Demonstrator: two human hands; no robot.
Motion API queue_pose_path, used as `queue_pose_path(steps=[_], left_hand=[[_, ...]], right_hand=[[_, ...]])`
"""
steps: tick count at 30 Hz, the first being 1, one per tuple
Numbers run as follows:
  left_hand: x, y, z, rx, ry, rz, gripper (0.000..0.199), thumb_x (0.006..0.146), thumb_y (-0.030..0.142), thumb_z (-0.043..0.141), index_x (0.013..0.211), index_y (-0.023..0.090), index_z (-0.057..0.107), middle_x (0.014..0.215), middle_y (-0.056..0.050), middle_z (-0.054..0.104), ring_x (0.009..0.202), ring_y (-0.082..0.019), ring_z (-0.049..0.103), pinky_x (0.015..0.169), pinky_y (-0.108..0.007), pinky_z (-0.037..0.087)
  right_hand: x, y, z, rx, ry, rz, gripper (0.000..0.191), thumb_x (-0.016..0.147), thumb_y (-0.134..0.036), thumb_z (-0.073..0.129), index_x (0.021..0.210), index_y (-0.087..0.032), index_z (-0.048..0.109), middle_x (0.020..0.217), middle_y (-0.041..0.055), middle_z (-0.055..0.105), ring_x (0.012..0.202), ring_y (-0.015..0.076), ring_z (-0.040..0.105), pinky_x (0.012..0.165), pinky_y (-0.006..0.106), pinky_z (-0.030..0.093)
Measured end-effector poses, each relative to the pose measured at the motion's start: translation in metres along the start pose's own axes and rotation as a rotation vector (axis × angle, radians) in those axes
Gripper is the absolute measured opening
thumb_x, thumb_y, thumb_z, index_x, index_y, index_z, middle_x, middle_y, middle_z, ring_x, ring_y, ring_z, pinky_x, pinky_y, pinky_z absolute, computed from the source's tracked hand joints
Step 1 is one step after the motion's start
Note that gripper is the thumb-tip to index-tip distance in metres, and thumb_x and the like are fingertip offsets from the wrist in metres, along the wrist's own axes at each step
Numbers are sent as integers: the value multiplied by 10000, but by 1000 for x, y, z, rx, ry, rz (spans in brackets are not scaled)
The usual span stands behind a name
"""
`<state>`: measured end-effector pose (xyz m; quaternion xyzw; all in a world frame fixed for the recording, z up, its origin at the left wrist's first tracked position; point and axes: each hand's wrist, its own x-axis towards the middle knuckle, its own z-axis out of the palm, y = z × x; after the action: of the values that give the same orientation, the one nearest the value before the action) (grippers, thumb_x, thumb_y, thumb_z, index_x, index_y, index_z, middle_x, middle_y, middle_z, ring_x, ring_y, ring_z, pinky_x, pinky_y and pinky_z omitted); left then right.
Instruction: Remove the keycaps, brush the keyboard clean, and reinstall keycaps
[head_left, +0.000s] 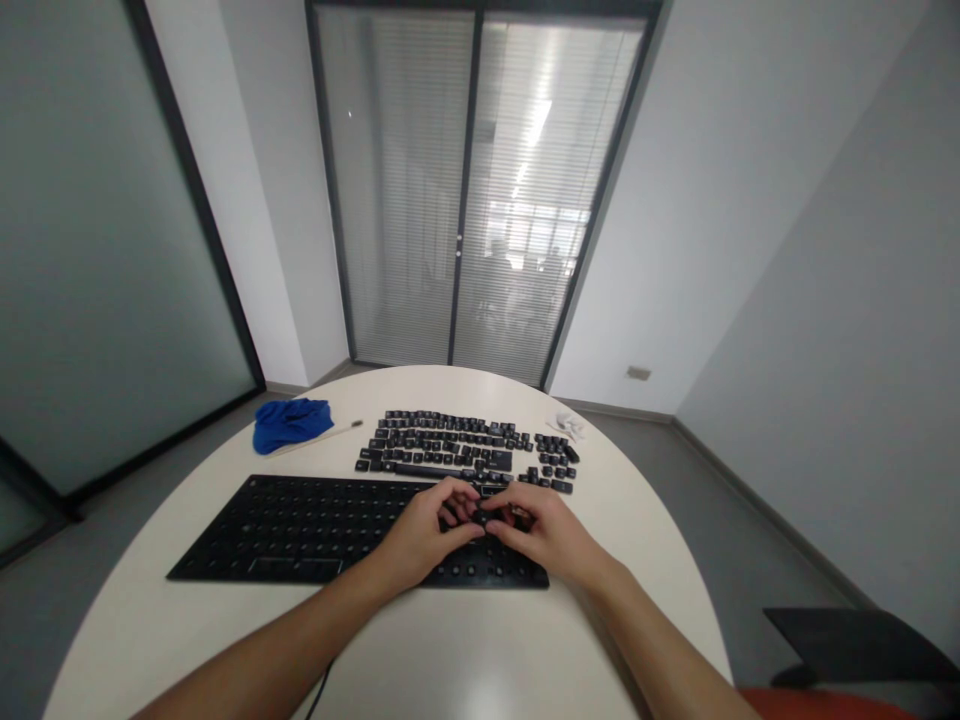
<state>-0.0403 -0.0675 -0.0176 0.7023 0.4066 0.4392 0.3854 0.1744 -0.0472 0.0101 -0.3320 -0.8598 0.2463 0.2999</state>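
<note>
Black plastic forms the long rectangular keyboard base (300,530), which lies flat on a round cream tabletop (397,655). From my remote seat I see both hands over the right part of this base, fingertips brought close together. The bare left hand (421,532) has its fingers curled, and the bare right hand (551,527) faces it, thumb and forefinger bent towards a small dark piece (481,517) between them. I cannot tell whether either hand grips that piece or merely touches it — the fingers hide too much. Just beyond the base's far edge, small black square keycaps (448,437) lie in rows, a long black bar-shaped keycap (429,470) in the nearest one. Past the base's far left corner I see a crumpled blue cloth (292,422) — beside it, a slim pale-handled brush (337,431) with a dark tip. Beyond the base's far right corner lies a crumpled white scrap (568,426). On the base's near side runs a thin black cable (321,686).
</note>
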Motion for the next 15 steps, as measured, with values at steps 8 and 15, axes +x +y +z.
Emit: queue_pose_path(steps=[8,15], left_hand=[[-5,1,2,106,-63,24,353,788,155,733,1111,205,601,1019,-34,684,944,-197,626,885,-359,485],[-6,0,2,181,-81,32,367,812,166,730,1149,217,595,1064,-37,684,1002,-209,629,932,-379,479]], right_hand=[[-4,22,-19,-72,117,129,203,887,-355,648,1018,-222,730,671,1,625,607,172,561,589,279,404],[-26,76,-76,-346,359,442,378,887,-509,588,1039,-187,715,676,36,660,578,195,562,588,294,386]])
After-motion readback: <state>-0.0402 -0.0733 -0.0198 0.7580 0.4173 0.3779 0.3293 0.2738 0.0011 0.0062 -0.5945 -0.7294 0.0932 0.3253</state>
